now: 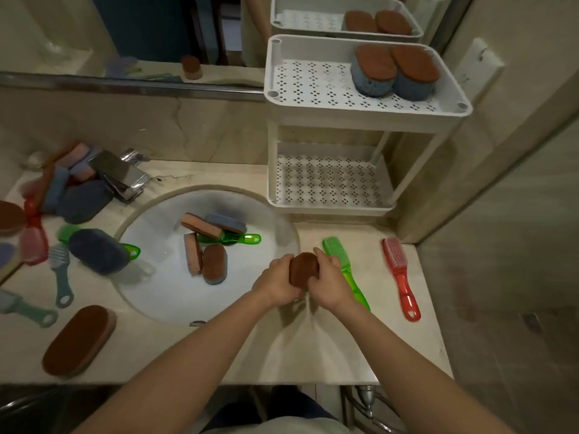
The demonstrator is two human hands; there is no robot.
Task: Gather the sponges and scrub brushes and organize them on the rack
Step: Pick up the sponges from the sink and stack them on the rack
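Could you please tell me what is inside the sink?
A flat pink sponge, a pink sponge on edge, a blue sponge, a brown-topped oval sponge and a green brush, its head covered by the sponges.

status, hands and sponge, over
Left hand and right hand both grip brown sponge. Two sponges on rack top shelf. Green brush by right hand.

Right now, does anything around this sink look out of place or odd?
Yes. Four sponges and a green brush lie jumbled in the sink basin, and a sponge pile is heaped against the faucet, not on the rack.
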